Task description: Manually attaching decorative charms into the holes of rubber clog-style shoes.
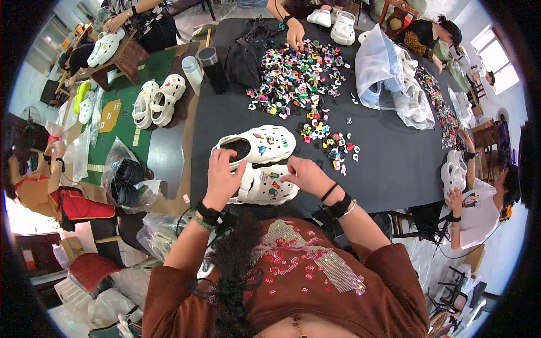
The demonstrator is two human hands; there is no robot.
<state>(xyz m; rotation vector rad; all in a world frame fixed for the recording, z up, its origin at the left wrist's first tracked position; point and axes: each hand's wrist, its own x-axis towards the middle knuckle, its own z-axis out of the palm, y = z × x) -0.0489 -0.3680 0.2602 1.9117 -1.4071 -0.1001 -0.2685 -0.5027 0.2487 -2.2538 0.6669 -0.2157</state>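
Observation:
Two white clogs lie side by side at the near edge of the black table, toes to the right, with colourful charms on their uppers. My left hand (224,179) is closed at the opening of the far clog (273,143), fingertips over its near rim and thumb apart. My right hand (310,179) curls over the toe of the near clog (269,186), thumb and fingers bent against it. Whether a small charm is between those fingers is hidden. Beyond the clogs, a large heap of small colourful shoe charms (301,76) spreads toward me.
A dark tumbler (212,70), a pale bottle (192,72) and a black backpack (245,61) stand far left. A plastic bag of clogs (389,76) lies at the right. Another clog pair (160,101) rests on the left table. Across the table, a person's hand (295,35) reaches into the charms.

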